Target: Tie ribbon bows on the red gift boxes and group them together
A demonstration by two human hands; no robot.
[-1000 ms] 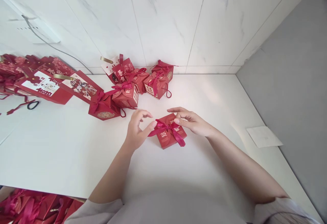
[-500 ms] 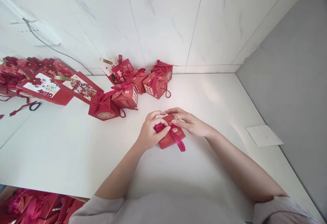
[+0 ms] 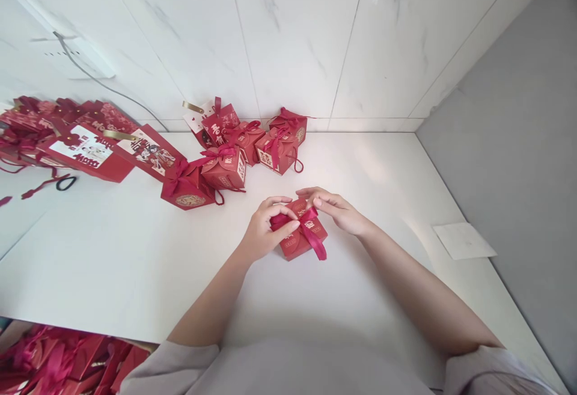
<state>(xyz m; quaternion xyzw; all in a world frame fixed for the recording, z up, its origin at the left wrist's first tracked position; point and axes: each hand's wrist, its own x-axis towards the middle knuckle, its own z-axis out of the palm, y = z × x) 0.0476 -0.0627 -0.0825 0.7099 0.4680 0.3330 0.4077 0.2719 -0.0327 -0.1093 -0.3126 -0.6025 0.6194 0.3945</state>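
Note:
A small red gift box (image 3: 295,249) with gold print sits on the white table in front of me, between my hands. A magenta ribbon (image 3: 317,244) is tied across its top, one tail hanging over the near right side. At the knot, my left hand (image 3: 265,230) pinches the ribbon between thumb and index finger, its other fingers curved along the box's far left side. My right hand (image 3: 346,212) is at the far right corner, its thumb and index finger closed at a ribbon loop. The fingertips partly hide the loop and the knot.
Several ribboned red boxes (image 3: 224,169) stand behind, left of centre. Red paper gift bags (image 3: 119,160) crowd the back left, near a black loop (image 3: 66,183). A bin of red boxes (image 3: 85,359) is at lower left. A white sheet (image 3: 464,240) lies by the grey wall.
My right hand has drawn slightly up and right from the knot, and a ribbon loop now shows on that side. My left hand keeps its pinch at the knot. The view has shifted slightly.

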